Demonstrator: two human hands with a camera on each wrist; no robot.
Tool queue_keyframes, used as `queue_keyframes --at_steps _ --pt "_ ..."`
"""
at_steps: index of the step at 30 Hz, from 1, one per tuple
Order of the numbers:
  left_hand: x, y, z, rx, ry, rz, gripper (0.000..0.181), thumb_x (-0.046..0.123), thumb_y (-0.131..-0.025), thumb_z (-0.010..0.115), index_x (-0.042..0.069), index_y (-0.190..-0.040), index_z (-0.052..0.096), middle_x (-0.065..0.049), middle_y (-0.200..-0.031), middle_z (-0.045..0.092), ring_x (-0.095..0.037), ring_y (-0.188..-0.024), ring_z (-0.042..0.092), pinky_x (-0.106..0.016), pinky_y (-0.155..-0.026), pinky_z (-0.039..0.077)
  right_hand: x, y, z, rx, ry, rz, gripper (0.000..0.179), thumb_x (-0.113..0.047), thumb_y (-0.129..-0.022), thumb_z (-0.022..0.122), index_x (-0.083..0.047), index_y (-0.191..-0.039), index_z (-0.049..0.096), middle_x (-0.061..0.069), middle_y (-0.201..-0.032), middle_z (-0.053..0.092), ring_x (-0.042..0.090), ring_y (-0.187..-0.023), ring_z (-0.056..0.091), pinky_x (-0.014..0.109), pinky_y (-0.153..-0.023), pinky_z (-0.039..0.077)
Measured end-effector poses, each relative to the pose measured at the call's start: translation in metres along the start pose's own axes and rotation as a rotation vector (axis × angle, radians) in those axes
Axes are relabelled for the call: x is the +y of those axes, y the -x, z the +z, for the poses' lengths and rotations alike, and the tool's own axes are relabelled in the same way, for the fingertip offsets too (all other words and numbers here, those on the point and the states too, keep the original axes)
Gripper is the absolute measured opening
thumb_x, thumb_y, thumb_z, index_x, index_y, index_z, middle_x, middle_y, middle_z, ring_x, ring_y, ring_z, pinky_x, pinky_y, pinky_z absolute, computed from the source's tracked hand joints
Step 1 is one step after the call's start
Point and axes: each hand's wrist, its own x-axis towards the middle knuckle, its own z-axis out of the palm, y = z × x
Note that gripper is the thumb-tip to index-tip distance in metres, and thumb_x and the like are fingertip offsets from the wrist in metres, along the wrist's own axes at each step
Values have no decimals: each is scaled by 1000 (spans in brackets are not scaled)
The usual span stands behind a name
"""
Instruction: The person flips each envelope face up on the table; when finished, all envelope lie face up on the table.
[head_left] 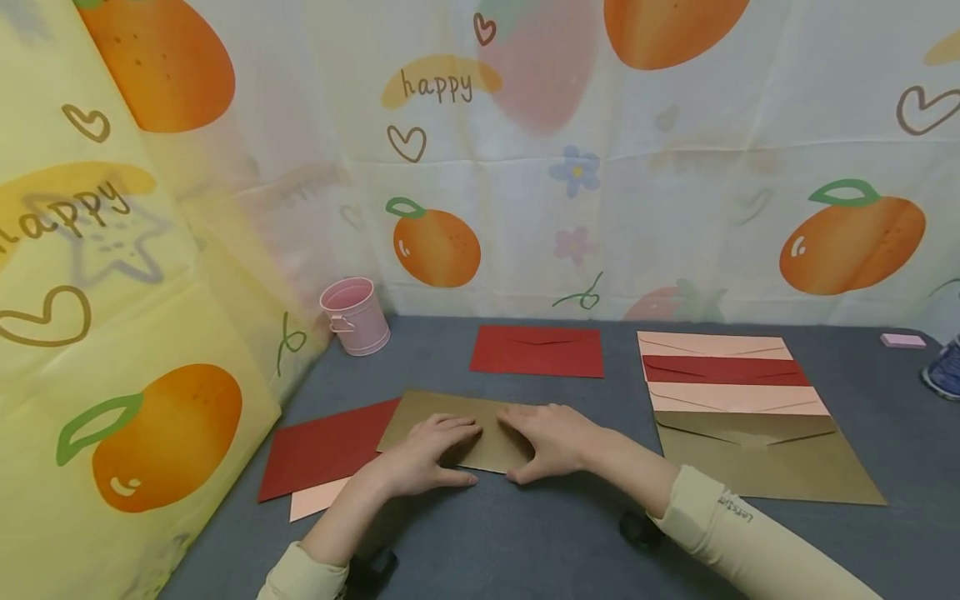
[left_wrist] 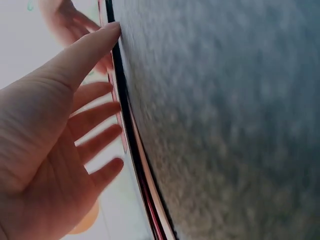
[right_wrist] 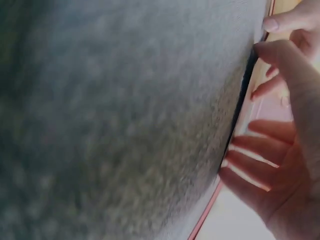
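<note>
A brown envelope (head_left: 442,406), plain side up, lies on the table in the middle of the head view. My left hand (head_left: 426,454) rests on its left part, fingers spread and thumb near the front edge. On the right part, my right hand (head_left: 558,442) touches it with loosely bent fingers. Neither hand visibly grips it. In the wrist views the left thumb (left_wrist: 95,50) and right thumb (right_wrist: 280,57) meet the tabletop. Partly beneath the brown envelope is a red envelope (head_left: 322,450), with a pink envelope (head_left: 315,500) peeking out below that.
Another red envelope (head_left: 536,350) lies behind the hands. At right, overlapping envelopes form a column: pink, red (head_left: 723,370), pink and brown (head_left: 772,471). A pink bucket (head_left: 358,321) stands back left. A small pink block (head_left: 903,341) and dark blue object (head_left: 947,371) are far right.
</note>
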Motion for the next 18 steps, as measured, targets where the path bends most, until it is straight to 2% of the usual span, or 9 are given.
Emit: queue_keyframes --at_steps 2,4,6,11,15,18 --pt "-3 -1 -2 -3 -32 43 61 30 -87 74 3 -138 54 -15 -142 50 -32 -133 41 -53 -106 34 2 1 -2 25 15 -36 69 -45 -80 71 -9 -136 56 3 -125 63 12 -92 63 32 -78 52" --pt "-5 -1 -5 3 -62 73 56 27 -88 73 5 -137 56 -13 -141 52 -29 -132 45 -47 -106 37 4 2 -4 58 18 -70 60 -42 -78 72 -11 -128 62 -2 -110 68 6 -74 58 26 -65 49" --pt "-6 -1 -7 28 -101 103 50 23 -89 72 7 -134 59 -11 -138 55 -26 -129 49 -44 -104 40 7 3 -5 93 -1 -105 51 -39 -78 71 -13 -121 68 -5 -99 69 1 -62 51 21 -57 44" --pt "-5 -1 -12 142 -169 135 34 21 -89 71 17 -123 69 1 -125 65 -15 -117 59 -38 -95 48 14 9 -10 185 -51 -178 35 -33 -80 67 -16 -111 74 -7 -95 72 -2 -58 47 18 -53 40" --pt "-3 -4 -14 247 -190 171 25 22 -89 71 22 -114 73 11 -112 69 -7 -103 63 -36 -89 51 18 15 -12 261 -67 -209 29 -25 -83 66 -17 -110 74 -8 -95 72 -4 -52 39 17 -49 34" --pt "0 -5 -16 326 -190 190 20 22 -89 72 24 -109 75 14 -101 71 -4 -88 64 -33 -77 53 22 19 -12 313 -64 -225 26 -18 -86 67 -16 -111 74 -7 -100 72 -5 -50 35 16 -49 33"
